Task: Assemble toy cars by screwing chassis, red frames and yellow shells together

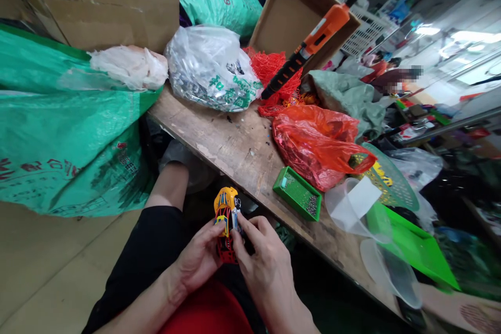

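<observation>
A small yellow toy car with red and blue parts is held over my lap, just off the table's near edge. My left hand wraps round its left side and lower end, with the thumb on top. My right hand is closed at the car's right side, thumb and fingers pressed against a silvery piece there. Whether that piece is separate from the car, I cannot tell. The car's underside is hidden by my hands.
On the wooden table stand a green tray of small screws, a red plastic bag and a clear bag of parts. An orange-and-black electric screwdriver hangs above. Green sacks lie left; people work at the far right.
</observation>
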A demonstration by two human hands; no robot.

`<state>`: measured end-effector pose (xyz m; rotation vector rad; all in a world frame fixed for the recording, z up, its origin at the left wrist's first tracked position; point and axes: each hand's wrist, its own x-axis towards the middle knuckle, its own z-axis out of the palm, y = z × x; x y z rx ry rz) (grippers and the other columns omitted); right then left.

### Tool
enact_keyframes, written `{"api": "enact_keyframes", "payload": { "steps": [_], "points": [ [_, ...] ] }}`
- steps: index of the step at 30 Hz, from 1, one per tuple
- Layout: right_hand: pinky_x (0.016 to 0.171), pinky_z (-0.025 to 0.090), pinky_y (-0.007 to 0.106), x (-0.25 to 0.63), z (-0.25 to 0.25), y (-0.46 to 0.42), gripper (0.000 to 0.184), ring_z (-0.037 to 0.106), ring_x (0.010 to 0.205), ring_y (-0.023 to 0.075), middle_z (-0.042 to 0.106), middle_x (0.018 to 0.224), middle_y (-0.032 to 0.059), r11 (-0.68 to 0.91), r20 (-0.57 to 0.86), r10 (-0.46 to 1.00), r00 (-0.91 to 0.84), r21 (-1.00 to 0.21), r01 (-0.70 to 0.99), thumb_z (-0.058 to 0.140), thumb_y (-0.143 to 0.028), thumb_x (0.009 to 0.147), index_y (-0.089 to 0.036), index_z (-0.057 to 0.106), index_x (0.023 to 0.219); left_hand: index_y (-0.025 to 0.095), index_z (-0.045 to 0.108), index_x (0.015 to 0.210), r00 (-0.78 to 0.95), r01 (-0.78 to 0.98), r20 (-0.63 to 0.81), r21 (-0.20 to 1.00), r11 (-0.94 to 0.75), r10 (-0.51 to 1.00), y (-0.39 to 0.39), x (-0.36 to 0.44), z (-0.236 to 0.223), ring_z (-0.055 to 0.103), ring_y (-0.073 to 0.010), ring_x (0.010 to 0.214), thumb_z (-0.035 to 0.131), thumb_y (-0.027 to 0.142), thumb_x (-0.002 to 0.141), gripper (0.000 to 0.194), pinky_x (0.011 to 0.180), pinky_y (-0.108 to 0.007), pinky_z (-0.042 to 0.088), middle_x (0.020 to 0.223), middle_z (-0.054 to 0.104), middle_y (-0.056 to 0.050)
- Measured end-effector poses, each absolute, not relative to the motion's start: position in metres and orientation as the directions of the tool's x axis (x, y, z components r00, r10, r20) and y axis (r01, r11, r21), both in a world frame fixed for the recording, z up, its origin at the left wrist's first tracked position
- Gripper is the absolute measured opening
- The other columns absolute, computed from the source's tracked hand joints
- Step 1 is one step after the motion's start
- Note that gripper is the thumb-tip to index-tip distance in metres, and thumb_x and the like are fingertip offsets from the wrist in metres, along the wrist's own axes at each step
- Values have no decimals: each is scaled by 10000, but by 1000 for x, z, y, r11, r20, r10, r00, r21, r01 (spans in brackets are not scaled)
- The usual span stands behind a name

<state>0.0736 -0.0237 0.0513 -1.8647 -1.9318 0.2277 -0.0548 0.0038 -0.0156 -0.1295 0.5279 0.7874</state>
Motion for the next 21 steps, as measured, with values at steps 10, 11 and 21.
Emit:
{"api": "enact_keyframes", "payload": {
  "steps": [10, 11, 21],
  "points": [
    [564, 514, 235, 89, 50, -11, 272, 580, 636, 121, 627, 845, 20, -127, -23, 979, 203, -845, 520, 730, -279, 817, -209, 765, 1077, 147, 759, 1092, 610, -681, -447, 126, 721, 654, 1, -54, -14, 762, -212, 873, 696, 157, 894, 209, 821, -318, 605, 987, 813, -101],
    [592, 530, 248, 92, 49, -8, 339, 586, 650, 125, 635, 860, 19, -175, -62, 967, 249, -867, 466, 766, -279, 767, -200, 744, 1095, 144, 761, 1093, 619, -673, -440, 129, 728, 650, 0, -53, -15, 762, -213, 876, 701, 160, 892, 211, 820, -317, 604, 996, 813, -107],
    [824, 574, 370, 111, 44, 1, 540, 689, 862, 215, 769, 1023, 73, -372, -328, 926, 186, -872, 319, 875, -368, 615, -190, 729, 1104, 128, 773, 1070, 694, -607, -427, 87, 790, 580, -3, -57, -13, 752, -188, 762, 754, 190, 862, 218, 711, -303, 614, 900, 811, -86]
  ]
}}
